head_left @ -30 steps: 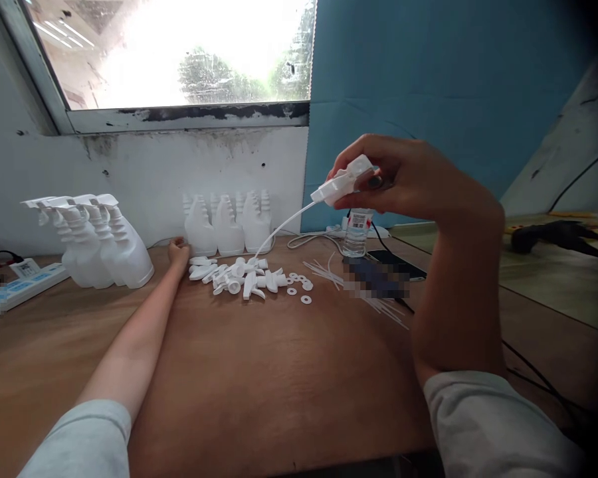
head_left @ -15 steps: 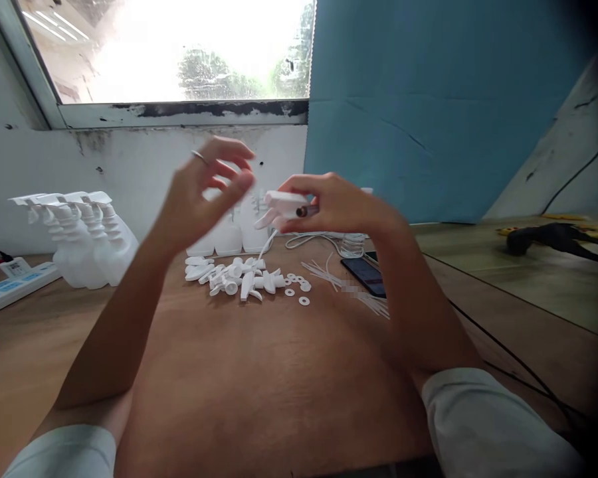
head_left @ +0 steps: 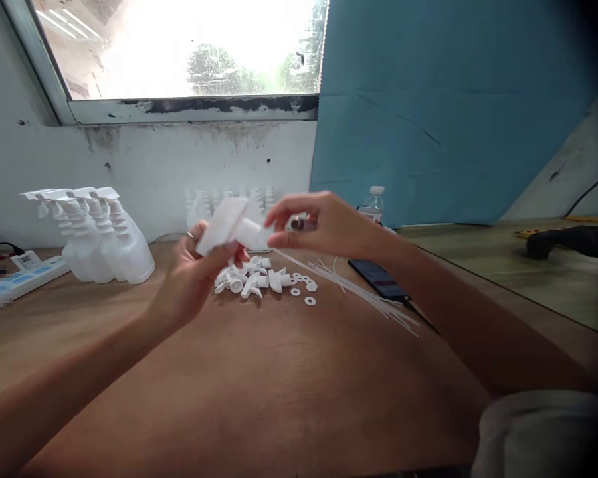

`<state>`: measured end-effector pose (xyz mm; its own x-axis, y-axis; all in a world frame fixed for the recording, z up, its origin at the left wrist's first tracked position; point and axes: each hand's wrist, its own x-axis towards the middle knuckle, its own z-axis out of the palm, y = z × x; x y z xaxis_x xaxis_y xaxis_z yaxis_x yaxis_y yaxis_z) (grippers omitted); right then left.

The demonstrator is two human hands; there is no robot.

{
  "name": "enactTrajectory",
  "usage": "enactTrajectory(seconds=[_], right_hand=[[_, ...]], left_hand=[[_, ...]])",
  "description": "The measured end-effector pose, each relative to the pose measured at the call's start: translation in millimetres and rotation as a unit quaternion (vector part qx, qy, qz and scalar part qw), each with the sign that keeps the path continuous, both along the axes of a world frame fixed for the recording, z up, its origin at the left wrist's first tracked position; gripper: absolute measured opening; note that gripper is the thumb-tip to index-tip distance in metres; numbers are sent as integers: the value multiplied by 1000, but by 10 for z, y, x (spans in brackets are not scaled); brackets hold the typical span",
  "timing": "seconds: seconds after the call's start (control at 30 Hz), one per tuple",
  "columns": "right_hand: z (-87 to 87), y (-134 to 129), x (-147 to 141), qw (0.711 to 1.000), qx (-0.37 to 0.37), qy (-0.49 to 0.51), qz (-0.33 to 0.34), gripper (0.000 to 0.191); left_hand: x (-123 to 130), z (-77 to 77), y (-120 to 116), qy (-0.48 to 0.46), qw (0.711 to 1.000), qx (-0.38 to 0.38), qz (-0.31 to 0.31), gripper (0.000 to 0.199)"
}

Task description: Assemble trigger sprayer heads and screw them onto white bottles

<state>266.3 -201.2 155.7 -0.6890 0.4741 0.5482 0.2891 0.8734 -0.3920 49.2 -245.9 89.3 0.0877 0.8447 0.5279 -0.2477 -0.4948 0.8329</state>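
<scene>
My left hand [head_left: 194, 275] is closed round a white spray head [head_left: 222, 226], tilted above a pile of white nozzle parts [head_left: 252, 275]. At the neck of the spray head is my right hand [head_left: 313, 222], its fingers bent together near a thin white tube that slants down to the right. A small dark cylindrical object [head_left: 303, 224] sits in the curl of my right hand. White washers [head_left: 309, 301] lie right of the pile, and loose thin tubes [head_left: 379, 302] lie farther right.
Assembled white spray bottles [head_left: 97, 239] stand at the left beside a power strip [head_left: 24, 279]. More white bottles are behind my hands. A phone [head_left: 379, 279], a clear bottle [head_left: 373, 204] and a black tool [head_left: 563, 242] are at the right.
My left hand has come down and taken hold of the spray head, which was in my right hand. The spray head now points the other way. The view has shifted slightly.
</scene>
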Motion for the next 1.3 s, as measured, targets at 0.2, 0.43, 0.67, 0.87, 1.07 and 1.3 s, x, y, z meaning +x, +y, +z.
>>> enactTrajectory(seconds=[0.2, 0.43, 0.67, 0.87, 1.07, 1.3], right_hand=[[-794, -152, 2, 979, 1, -161, -126, 3], [-1344, -224, 13, 975, -143, -82, -147, 21], [-1560, -292, -4, 989, -114, -66, -71, 17], [-1788, -336, -77, 993, 110, -32, -11, 29], [-1766, -412, -105, 976, 208, -41, -53, 43], [-1486, -209, 98, 963, 201, -91, -156, 50]], left_hand=[[176, -905, -78, -5, 977, -199, -79, 32], [197, -1091, -79, -24, 959, -240, -148, 43], [88, -1099, -54, 93, 962, -193, -171, 37], [85, -1076, -70, 167, 954, -205, -141, 31], [143, -1044, -100, 136, 955, -239, -110, 33], [11, -1050, 106, 20, 965, -258, -34, 34]])
